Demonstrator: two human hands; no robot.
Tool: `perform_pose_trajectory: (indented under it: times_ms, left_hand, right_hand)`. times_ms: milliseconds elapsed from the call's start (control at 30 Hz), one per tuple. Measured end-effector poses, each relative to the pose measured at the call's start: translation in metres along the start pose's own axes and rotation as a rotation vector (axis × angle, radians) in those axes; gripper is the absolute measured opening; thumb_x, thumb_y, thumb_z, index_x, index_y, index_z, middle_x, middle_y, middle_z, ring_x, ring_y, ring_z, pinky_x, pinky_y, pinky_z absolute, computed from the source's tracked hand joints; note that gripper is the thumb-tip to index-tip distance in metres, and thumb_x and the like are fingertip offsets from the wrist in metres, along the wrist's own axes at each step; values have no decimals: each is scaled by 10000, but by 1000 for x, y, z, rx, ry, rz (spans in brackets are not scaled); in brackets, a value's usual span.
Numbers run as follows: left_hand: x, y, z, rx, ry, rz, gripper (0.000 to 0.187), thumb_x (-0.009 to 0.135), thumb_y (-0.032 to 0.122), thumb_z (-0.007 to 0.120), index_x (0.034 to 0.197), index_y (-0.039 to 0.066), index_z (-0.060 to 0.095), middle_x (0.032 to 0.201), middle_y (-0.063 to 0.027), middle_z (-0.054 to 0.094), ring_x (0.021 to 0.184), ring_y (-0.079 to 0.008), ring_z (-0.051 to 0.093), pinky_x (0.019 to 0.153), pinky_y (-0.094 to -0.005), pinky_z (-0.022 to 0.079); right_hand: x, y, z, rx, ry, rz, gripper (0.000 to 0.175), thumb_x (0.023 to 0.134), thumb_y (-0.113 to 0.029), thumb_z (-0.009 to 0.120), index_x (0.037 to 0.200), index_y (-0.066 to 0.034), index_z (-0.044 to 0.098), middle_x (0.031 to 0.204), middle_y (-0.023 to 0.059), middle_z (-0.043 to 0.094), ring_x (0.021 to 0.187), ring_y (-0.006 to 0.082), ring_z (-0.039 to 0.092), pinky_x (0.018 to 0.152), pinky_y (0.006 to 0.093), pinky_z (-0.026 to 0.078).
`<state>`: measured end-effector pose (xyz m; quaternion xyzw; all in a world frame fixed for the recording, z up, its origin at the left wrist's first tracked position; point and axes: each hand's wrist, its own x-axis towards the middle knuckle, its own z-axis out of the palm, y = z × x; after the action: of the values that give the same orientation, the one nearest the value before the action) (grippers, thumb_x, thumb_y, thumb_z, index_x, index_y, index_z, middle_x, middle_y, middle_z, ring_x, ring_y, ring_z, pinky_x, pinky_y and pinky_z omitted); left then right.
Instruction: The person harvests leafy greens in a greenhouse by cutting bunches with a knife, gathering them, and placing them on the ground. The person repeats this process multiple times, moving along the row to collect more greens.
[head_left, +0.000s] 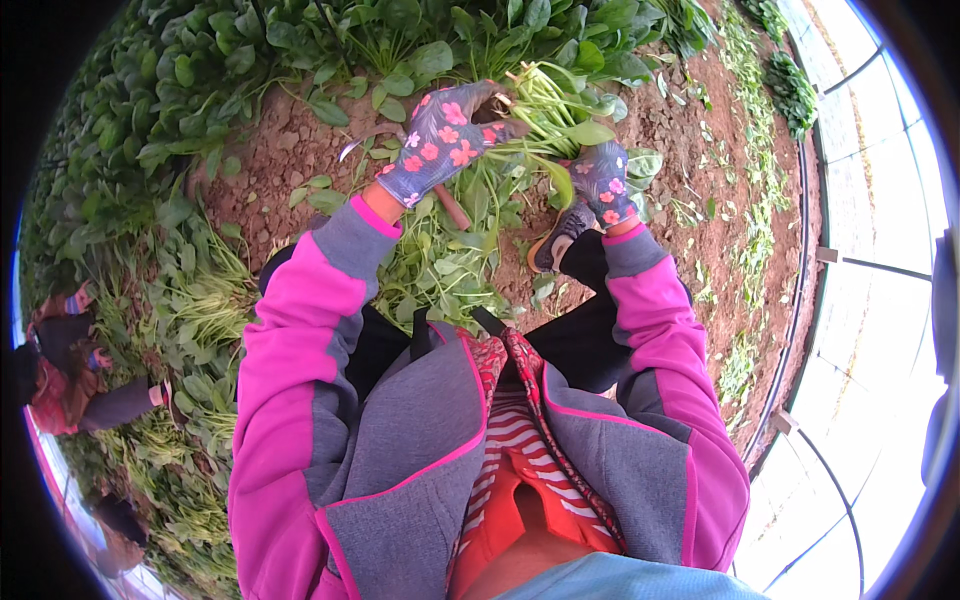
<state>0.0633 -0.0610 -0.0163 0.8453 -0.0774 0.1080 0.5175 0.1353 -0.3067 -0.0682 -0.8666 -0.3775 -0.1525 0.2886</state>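
Note:
A bunch of leafy greens (551, 109), apparently spinach, is in front of me with its pale cut stem ends towards the left. My right hand (600, 180), in a dark floral glove, grips it from below; leaves hide most of its fingers. My left hand (450, 139), gloved alike, has its thumb and fingers at the stem ends, with a gap between them. A sickle's curved blade (358, 144) and brown handle (452, 207) show on either side of this hand. Whether the hand holds the sickle or it lies behind is hidden. Loose cut leaves (442, 281) lie between my legs.
Dense standing spinach (225, 60) fills the far and left sides. Cut greens (206, 292) lie at my left. Bare reddish soil (667, 247) with scattered leaves extends right to a black hose (799, 262) and white sheeting (862, 322). Another person (67, 375) crouches far left.

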Motion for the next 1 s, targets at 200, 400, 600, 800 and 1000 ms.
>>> perform_pose_trajectory:
  times_ms: [200,400,600,800,1000]
  left_hand:
    - [6,-13,-14,-504,-9,-17,203,812,29,642,1014,14,620,890,-75,668,790,-125,637,713,-249,526]
    - [14,-12,-43,-126,277,142,251,814,16,627,1063,39,600,872,-64,652,766,-127,632,705,-241,535]
    - [8,1,0,479,162,318,384,771,125,685,1143,93,595,871,-98,622,796,-171,626,675,-278,502]
    - [8,-22,-7,-232,114,2,144,809,63,609,949,74,643,863,-41,638,690,-166,621,597,-274,505]
    - [11,-43,-64,-245,164,-214,206,830,83,609,1029,33,607,879,-17,645,737,-109,625,620,-254,509]
  right_hand:
    - [9,-4,-17,-254,-177,51,402,590,-295,738,937,-125,624,830,70,627,758,285,593,713,380,465]
    - [7,-3,-26,-353,-190,99,371,608,-217,732,959,-126,653,884,69,640,848,283,590,778,387,439]
    - [10,-19,-21,-361,-278,27,459,609,-252,738,1034,-114,631,937,95,628,910,298,573,857,401,410]
    - [14,-30,-21,-590,-273,28,645,623,-306,723,1227,-200,525,943,51,602,948,237,563,914,422,367]
    - [23,-15,-35,-584,-33,-124,531,698,-404,645,1196,-234,572,891,12,596,881,190,580,989,439,336]
